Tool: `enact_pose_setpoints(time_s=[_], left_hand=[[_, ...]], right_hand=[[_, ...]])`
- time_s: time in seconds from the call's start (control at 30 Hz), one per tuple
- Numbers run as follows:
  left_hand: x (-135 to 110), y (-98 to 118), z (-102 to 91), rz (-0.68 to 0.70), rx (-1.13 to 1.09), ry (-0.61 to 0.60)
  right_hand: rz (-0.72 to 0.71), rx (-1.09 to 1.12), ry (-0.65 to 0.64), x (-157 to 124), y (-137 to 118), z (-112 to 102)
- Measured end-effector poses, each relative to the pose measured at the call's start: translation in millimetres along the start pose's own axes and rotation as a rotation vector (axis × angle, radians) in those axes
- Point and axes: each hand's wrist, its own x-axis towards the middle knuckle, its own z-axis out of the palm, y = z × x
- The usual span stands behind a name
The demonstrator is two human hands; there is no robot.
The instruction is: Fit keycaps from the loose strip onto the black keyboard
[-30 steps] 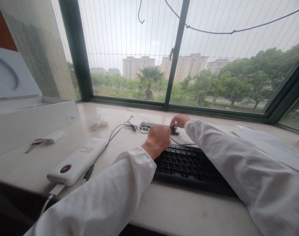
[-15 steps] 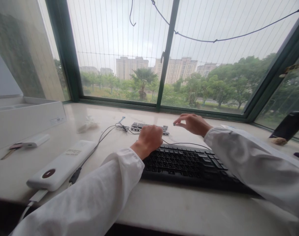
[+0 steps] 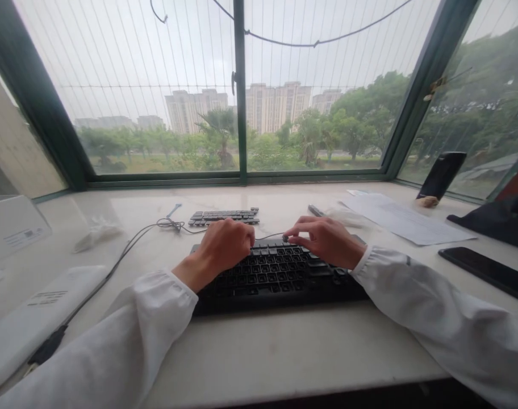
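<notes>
The right hand [image 3: 327, 241] pinches a small dark key [image 3: 285, 238]; the keyboard [image 3: 271, 279] lies at six o'clock from it, long axis from nine to three. The left hand [image 3: 225, 243] curls over the keyboard's ten o'clock part (its grip one cannot tell).

Keyboard [image 3: 276, 281] part-hidden; power bank [image 3: 41, 318] cropped

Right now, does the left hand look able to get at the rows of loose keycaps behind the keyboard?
Probably yes: the keycaps lie just beyond the left hand, with only a thin cable seeming to run between. Whether that hand holds something is hidden.
</notes>
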Motion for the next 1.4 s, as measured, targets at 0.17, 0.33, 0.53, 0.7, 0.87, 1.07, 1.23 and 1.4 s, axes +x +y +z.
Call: enact_pose_setpoints(time_s=[0.17,0.33,0.53,0.7,0.87,1.07,1.23,1.4], left_hand=[[-0.6,9.8,4.1,0.098,-0.033,-0.018],[-2.3,13.6,5.0,0.126,-0.037,0.019],[-3.7,15.2,6.1,0.162,-0.025,0.025],[-4.4,16.7,7.6,0.194,-0.013,0.015],[-6.0,20.6,6.3,0.233,0.039,-0.027],[-7.3,21.1,5.1,0.267,0.08,-0.061],[-7.6,19.9,6.3,0.269,0.065,-0.097],[-7.6,20.1,5.5,0.263,0.051,-0.12]], right_hand=[[-0.024,0.027,-0.028,-5.5,-4.2,3.9],[-0.051,0.024,-0.058,-6.7,-5.9,10.0],[-0.072,-0.078,-0.04,-7.8,-11.7,9.2],[-0.108,-0.181,-0.043,-8.1,-17.2,4.9],[-0.117,-0.21,-0.061,-7.5,-19.9,3.8],[-0.126,-0.168,-0.053,-7.7,-16.8,5.7],[-0.128,-0.161,-0.045,-8.3,-15.0,5.3],[-0.123,-0.131,-0.049,-8.5,-14.5,6.4]])
